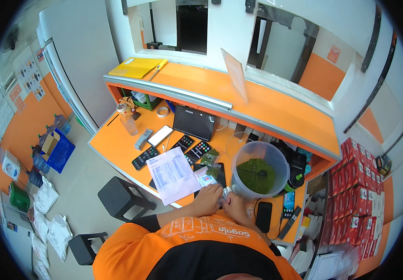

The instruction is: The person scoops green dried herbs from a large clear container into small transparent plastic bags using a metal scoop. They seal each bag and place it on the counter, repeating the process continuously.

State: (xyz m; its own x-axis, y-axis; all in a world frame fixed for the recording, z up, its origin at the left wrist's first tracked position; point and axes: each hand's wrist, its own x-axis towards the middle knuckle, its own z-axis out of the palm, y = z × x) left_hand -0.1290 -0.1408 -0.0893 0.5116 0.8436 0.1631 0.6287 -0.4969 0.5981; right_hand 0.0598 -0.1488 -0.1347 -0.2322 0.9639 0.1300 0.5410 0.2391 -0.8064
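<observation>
Close to my body at the counter's front edge, my left hand (208, 199) and my right hand (235, 207) are side by side, both with fingers curled. A small, shiny clear plastic piece (226, 191) shows at the top of my right fist. What my left fingers grip is hidden. Just beyond my right hand stands a clear plastic tub (283, 164) with fine green bits (256, 175) and a dark round-headed object in it. Small clear bags with green contents (210, 157) lie left of the tub. A printed paper sheet (172, 175) is left of my left hand.
Several phones (145, 157), a closed-looking black laptop (194, 122), a bottle (128, 123) and a tape roll (162, 112) lie on the orange counter. Right of my arm are a black phone (264, 217) and a remote (290, 222). A dark stool (124, 197) stands left; red boxes (357, 196) are stacked right.
</observation>
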